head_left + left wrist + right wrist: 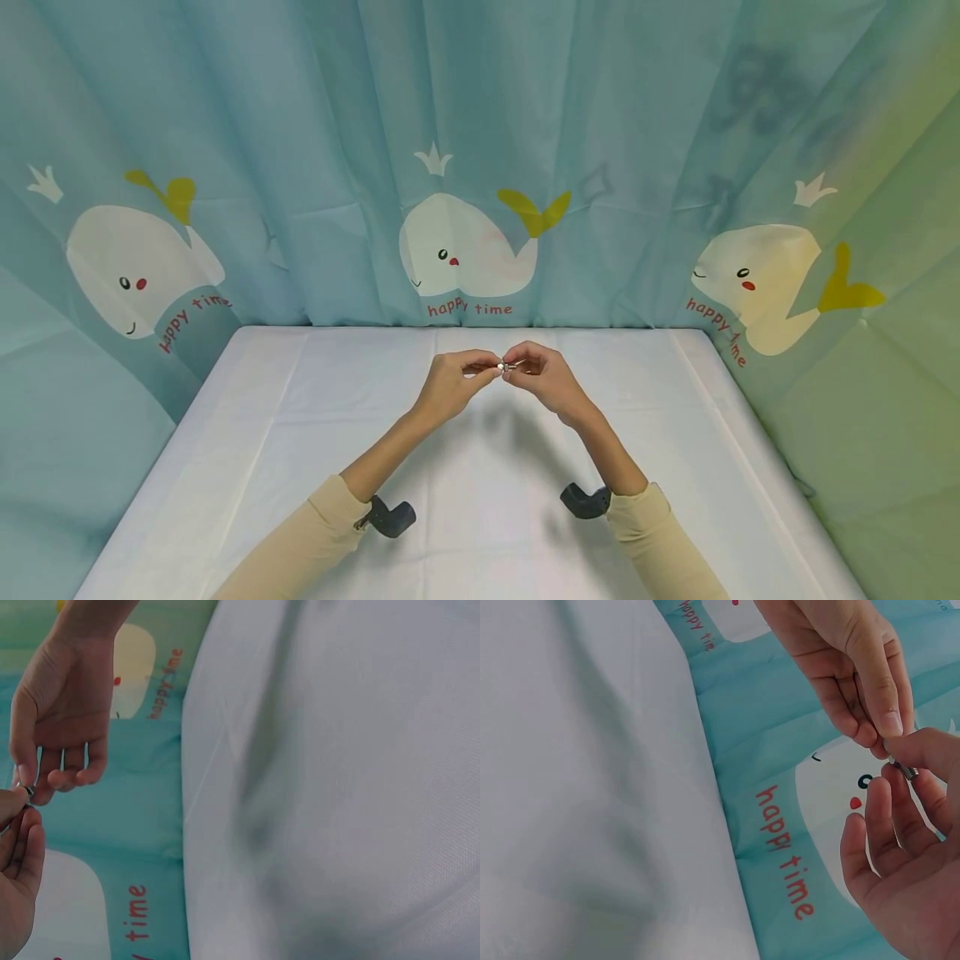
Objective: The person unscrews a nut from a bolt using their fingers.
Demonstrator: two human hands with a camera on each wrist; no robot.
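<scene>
A small silvery metal piece [507, 365] is pinched between the fingertips of the left hand [452, 385] and the right hand [542, 377] above the white cloth-covered worktop [480, 467].

The person wears a soft top with long cream-yellow sleeves. The left sleeve [300, 542] and the right sleeve [663, 546] both stop a bit above the wrist, so the lower arms and the left hand [450, 387] and right hand [543, 379] are bare. A small dark grey plastic camera mount [390, 517] sits under the left cuff, and another one [585, 501] under the right cuff, maybe held by a strap.
</scene>
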